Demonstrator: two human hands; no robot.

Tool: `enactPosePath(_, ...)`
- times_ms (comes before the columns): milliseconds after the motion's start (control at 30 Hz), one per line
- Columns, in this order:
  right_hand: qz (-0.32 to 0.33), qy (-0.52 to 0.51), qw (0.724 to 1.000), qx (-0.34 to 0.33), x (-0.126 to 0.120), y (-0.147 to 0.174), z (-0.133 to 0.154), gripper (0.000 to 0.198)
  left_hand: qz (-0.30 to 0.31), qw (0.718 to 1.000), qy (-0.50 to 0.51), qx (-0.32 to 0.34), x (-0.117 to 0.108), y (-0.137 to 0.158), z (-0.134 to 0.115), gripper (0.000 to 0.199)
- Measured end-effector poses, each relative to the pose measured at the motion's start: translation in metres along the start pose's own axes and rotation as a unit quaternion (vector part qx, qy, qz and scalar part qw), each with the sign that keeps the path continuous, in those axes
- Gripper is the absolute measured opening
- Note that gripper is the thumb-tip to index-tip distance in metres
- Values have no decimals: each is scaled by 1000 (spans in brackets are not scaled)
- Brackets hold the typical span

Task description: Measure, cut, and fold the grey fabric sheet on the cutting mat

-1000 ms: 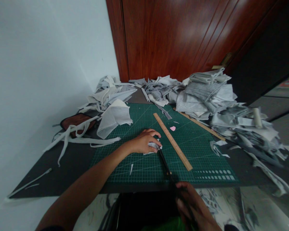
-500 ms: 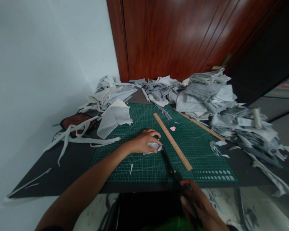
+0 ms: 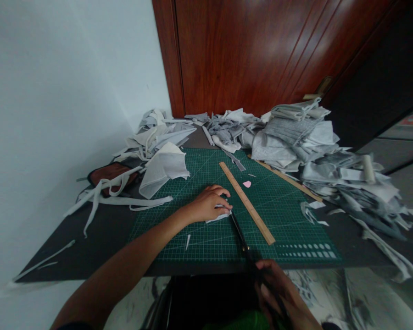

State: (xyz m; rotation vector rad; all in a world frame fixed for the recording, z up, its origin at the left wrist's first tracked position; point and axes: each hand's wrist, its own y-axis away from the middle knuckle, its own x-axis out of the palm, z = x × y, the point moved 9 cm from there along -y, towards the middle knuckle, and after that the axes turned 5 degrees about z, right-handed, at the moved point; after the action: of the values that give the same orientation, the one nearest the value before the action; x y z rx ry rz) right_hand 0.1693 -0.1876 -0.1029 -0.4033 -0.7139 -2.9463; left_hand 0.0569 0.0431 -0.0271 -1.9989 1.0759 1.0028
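My left hand (image 3: 211, 205) rests on the green cutting mat (image 3: 199, 247), fingers bent over a small pale grey fabric piece (image 3: 217, 218) and holding it down. Most of that piece is hidden under the hand. At the front edge of the table, my right hand (image 3: 280, 286) is closed around the handles of black scissors (image 3: 239, 232). The blades point away from me and their tips meet the fabric's right end by my left fingertips. They look nearly closed. A wooden ruler (image 3: 247, 203) lies just right of the blades.
Heaped grey and white fabric (image 3: 292, 133) covers the back and right. More scraps (image 3: 163, 169) and a brown pouch (image 3: 112, 176) lie left. A second wooden ruler (image 3: 285, 177), a pink scrap (image 3: 247, 184) and a white sliver (image 3: 187, 242) are on the mat.
My left fingers have shifted over the fabric, so less of its surface shows. The scissors have moved slightly left, and their blades appear sharper now.
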Motion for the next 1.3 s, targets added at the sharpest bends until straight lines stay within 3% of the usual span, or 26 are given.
enactPosePath(400, 1, 12, 1000, -2, -1, 3, 0, 60, -10, 1000, -3, -10, -2, 1, -6, 14)
enactPosePath(633, -37, 70, 996, -30, -7, -4, 0, 66, -2, 1000, -12, -13, -1, 2, -4, 19)
enactPosePath(833, -51, 78, 996, -10, -4, -1, 5, 67, 7, 1000, -17, -7, 0, 2, -4, 21)
enactPosePath(1033, -12, 97, 995, -8, -13, -5, -4, 64, 6, 1000, -15, 2, -1, 3, -3, 22)
enactPosePath(1300, -19, 113, 993, -25, -21, -3, -4, 65, -2, 1000, -19, 10, -3, 4, -4, 22)
